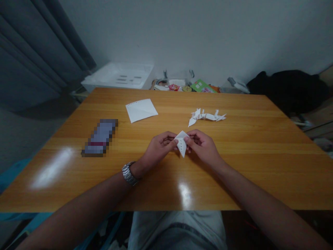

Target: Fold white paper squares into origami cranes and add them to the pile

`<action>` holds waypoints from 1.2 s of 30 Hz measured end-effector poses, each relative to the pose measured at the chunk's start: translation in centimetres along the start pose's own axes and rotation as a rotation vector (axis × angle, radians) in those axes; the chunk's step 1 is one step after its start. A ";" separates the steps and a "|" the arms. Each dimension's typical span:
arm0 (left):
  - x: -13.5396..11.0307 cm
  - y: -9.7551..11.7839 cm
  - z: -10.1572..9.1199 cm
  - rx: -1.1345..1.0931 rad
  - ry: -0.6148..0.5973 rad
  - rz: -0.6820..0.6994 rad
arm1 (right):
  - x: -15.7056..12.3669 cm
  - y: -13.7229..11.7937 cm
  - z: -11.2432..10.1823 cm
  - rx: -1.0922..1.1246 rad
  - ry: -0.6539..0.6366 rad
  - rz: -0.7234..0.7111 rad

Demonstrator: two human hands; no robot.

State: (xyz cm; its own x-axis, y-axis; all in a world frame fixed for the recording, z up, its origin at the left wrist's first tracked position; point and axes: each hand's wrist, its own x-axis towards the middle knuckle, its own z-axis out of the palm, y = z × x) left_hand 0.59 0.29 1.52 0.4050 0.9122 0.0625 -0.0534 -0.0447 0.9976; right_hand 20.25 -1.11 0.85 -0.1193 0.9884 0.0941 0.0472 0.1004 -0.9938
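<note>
A grey curtain [33, 52] hangs beside a pale wall [187, 34]

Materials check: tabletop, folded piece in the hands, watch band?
Tabletop: wood or wood-look laminate, glossy; striped grain, bright reflections.
Folded piece: apparently thin white paper, matte; flat creased faces, sharp points, a row of small dark marks that may be punched holes.
Watch band: probably metal, silvery and shiny; link-like segments catch the light.
</note>
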 end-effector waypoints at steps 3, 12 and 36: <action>-0.1 -0.1 0.1 -0.032 -0.020 -0.001 | 0.1 0.2 -0.1 0.010 0.048 -0.008; 0.0 -0.7 0.1 0.044 -0.006 0.042 | 0.1 0.5 -0.3 -0.171 0.065 -0.135; 0.1 -0.2 -0.5 0.396 0.219 0.268 | 0.2 0.6 -0.4 -0.165 0.052 -0.052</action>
State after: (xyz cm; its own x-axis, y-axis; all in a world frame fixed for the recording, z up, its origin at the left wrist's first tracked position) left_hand 0.21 0.55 1.28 0.2217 0.9094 0.3519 0.2376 -0.4004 0.8850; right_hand 20.63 -0.86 0.27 -0.0747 0.9855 0.1523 0.2047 0.1646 -0.9649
